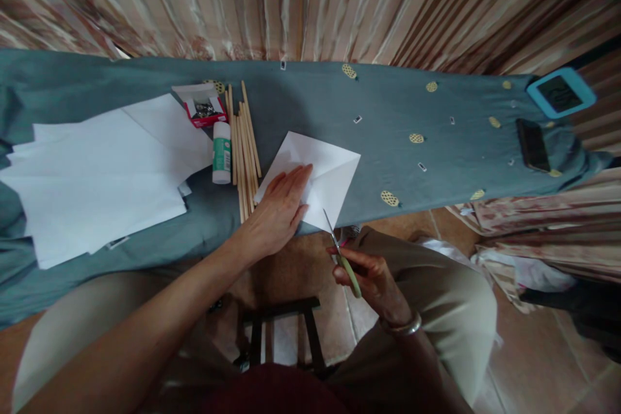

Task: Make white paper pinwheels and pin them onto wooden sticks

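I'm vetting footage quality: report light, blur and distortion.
Head view: dim light, white papers brightest; head view: faint shadow on the cloth beyond the sheet; head view: curtain fans outward, suggesting wide-angle distortion; head view: fine detail soft, blue device's display hard to read.

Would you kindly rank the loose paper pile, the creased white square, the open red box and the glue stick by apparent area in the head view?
1. Paper pile
2. Creased white square, partly covered by the left hand
3. Open red box and glue stick: too close to rank; one looks wider, the other taller.
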`<state>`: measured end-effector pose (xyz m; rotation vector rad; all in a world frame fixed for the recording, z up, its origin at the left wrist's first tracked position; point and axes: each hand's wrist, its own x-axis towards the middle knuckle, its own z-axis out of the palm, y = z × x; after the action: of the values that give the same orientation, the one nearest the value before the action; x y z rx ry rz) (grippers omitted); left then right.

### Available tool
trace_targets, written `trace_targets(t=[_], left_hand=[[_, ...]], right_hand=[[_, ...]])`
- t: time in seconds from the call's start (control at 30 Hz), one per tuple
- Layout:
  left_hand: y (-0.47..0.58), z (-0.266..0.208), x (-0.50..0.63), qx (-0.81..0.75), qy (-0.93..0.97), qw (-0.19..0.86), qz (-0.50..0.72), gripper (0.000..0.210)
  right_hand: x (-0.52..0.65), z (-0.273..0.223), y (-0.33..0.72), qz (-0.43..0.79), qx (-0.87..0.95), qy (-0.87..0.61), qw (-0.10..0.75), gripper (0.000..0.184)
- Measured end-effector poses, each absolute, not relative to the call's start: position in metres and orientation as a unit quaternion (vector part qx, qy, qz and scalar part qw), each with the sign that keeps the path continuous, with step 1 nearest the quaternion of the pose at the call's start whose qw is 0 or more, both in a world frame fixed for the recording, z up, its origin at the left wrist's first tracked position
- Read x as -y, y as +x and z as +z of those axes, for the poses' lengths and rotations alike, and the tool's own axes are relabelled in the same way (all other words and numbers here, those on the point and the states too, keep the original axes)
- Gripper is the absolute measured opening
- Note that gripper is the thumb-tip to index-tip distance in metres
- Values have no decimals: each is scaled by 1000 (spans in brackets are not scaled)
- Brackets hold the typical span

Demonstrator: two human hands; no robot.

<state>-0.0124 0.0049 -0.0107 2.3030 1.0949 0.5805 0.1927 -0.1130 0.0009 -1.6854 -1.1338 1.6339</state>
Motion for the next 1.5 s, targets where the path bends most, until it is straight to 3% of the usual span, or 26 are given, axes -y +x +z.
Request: trace_targets(t=[0.4, 0.8, 1.5], left_hand=[[-14, -12, -5, -407, 840, 273, 233, 65], [-23, 4, -15, -460, 845, 186, 198, 63], [-21, -3, -13, -441, 851, 210, 192, 59]], right_hand=[[110, 2, 189, 593, 425, -625, 278, 50], [125, 3, 196, 626, 365, -630, 280, 52], [117, -1, 193, 600, 436, -605, 290, 49]])
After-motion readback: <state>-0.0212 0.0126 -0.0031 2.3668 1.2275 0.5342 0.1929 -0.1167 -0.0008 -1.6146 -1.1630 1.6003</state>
